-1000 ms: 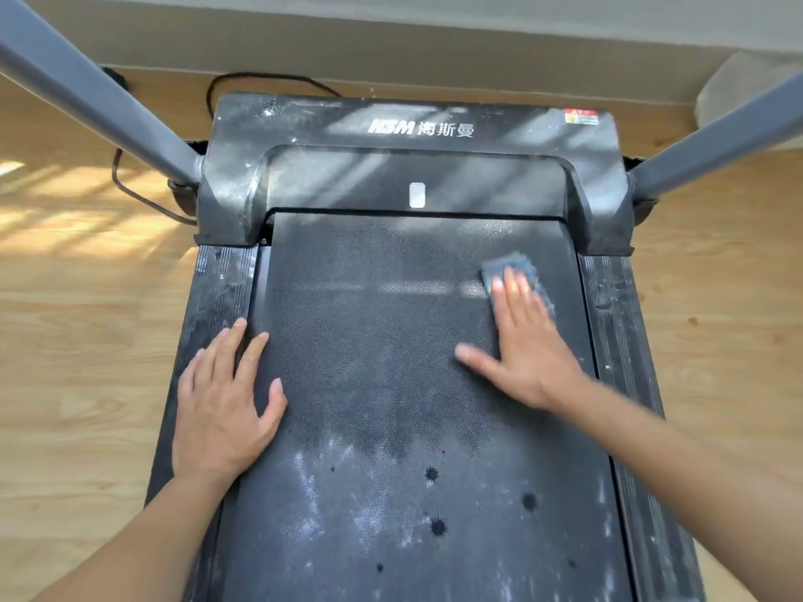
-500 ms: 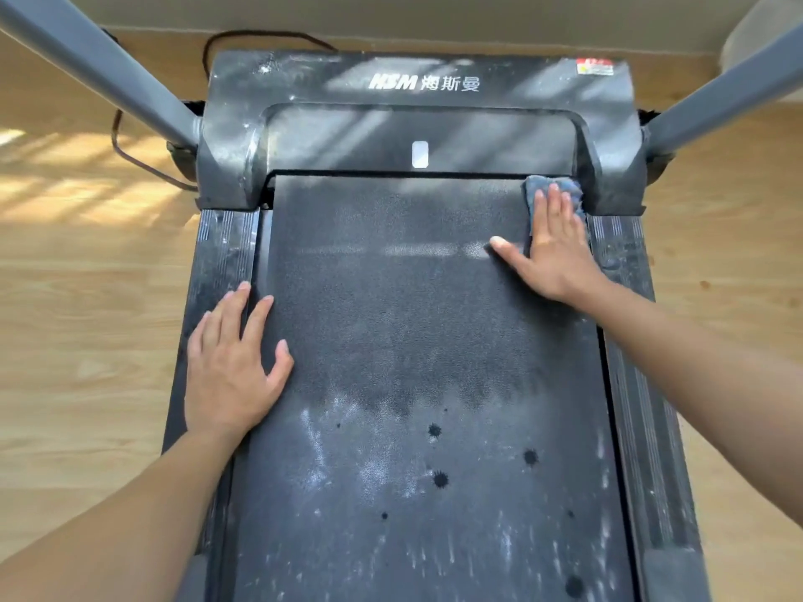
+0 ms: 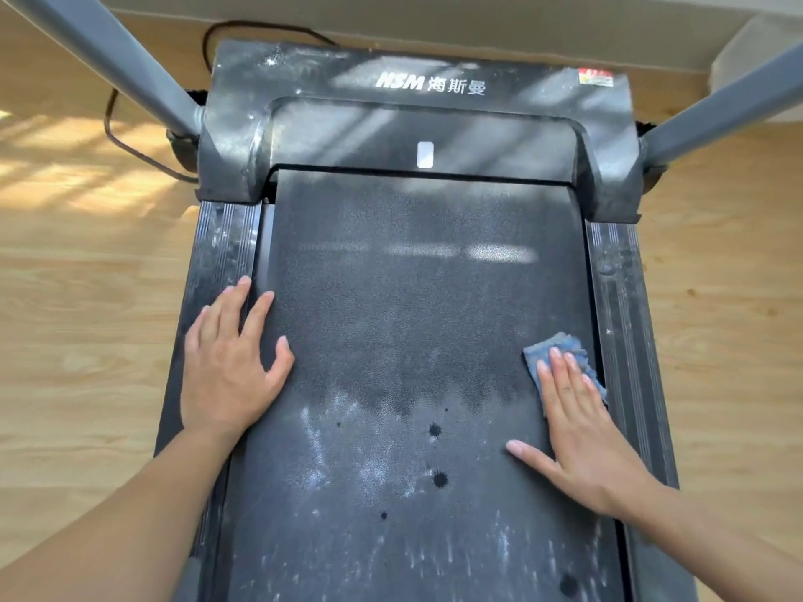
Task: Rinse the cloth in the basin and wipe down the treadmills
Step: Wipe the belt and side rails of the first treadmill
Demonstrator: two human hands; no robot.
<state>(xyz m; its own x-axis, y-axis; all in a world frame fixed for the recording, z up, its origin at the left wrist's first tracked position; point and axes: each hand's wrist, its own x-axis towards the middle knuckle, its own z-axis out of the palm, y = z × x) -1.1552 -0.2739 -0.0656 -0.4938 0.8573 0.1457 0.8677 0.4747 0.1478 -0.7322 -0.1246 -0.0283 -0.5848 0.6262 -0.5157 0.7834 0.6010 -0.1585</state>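
head camera looked down on a dusty treadmill belt. right hand lay flat with straight fingers pressing a blue cloth onto the belt by the right side rail. left hand rested flat, fingers spread, across the belt's left edge and rail.

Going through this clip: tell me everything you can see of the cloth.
The cloth is small, blue-grey and looks like soft, nubby fabric, crumpled rather than neatly folded. It lies flat on the treadmill belt, near the belt's right edge, beside the right side rail. The right hand presses it with straight fingers, covering its near part; only its far edge and right fringe show. Whether it is wet cannot be told.
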